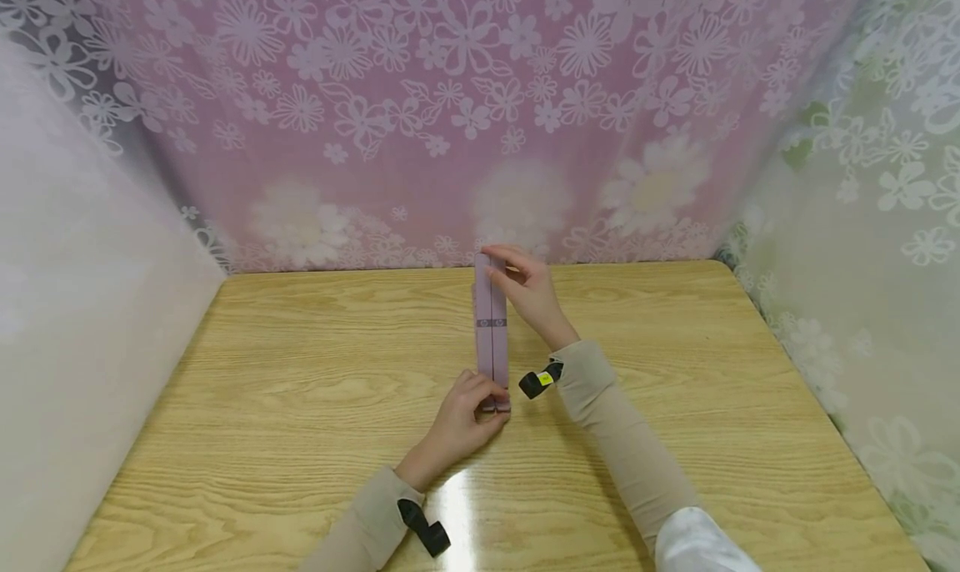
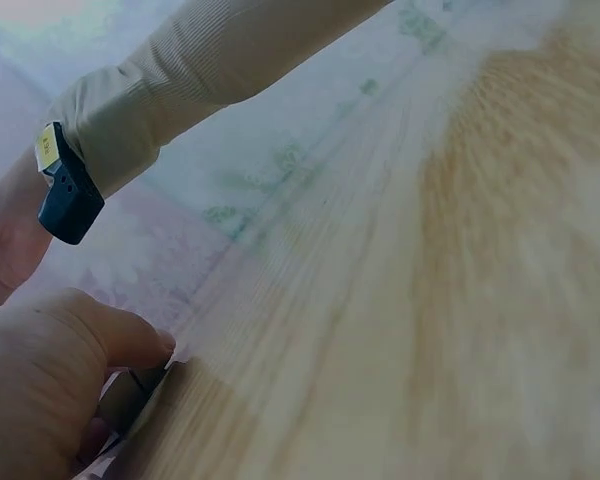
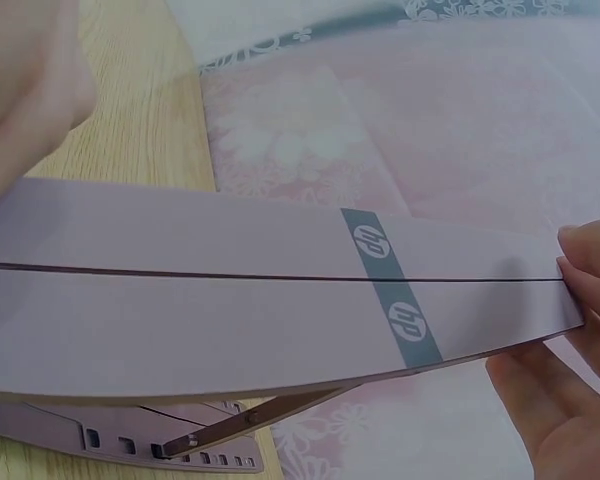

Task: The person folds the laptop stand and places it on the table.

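A folding laptop stand [image 1: 483, 347], pale purple with grey bands, lies lengthwise between both hands. Its two long bars sit side by side with a thin gap, and each band bears an "hp" logo in the right wrist view. Underneath, a metal strut [image 3: 285, 405] joins the bars to a notched base [image 3: 55, 422], so the stand is partly raised. My right hand [image 1: 534, 293] pinches the far end between thumb and fingers. At the near end, my left hand [image 1: 453, 426] grips the lipped tip, its fingers hiding part of it.
The stand is over a wood-grain table [image 1: 300, 372]. A pink floral curtain [image 1: 420, 180] hangs behind the table's far edge, with pale sheets [image 1: 75, 263] along the left and right sides. Black wrist cameras [image 1: 426, 526] are strapped over both beige sleeves.
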Demonstrator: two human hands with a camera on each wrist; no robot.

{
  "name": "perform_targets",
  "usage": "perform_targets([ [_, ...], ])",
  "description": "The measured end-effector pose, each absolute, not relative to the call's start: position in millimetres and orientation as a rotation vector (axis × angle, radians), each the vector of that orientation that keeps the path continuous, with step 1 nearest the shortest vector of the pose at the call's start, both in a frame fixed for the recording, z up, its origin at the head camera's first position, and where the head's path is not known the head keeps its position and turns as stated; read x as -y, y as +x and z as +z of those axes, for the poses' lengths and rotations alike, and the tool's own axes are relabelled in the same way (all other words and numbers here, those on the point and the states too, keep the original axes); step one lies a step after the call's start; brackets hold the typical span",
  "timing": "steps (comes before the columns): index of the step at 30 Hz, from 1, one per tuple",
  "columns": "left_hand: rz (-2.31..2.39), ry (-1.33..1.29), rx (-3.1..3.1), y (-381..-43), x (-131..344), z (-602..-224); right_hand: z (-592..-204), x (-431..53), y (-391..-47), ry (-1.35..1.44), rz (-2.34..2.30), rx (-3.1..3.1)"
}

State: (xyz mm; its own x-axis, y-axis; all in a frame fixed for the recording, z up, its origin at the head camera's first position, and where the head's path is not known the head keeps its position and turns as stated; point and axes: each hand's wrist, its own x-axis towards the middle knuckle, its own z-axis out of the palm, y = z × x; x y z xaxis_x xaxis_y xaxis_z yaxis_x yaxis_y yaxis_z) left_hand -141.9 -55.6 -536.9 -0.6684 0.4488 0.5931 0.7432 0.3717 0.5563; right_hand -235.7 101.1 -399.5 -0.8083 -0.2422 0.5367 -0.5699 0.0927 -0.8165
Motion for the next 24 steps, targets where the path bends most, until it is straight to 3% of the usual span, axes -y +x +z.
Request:
perform_targets([
  [24,-1.381,-0.796,2.373,-132.2,46.2,-534.8,-396.4,-105.3,-234.3,0.738,1.751,2.215],
])
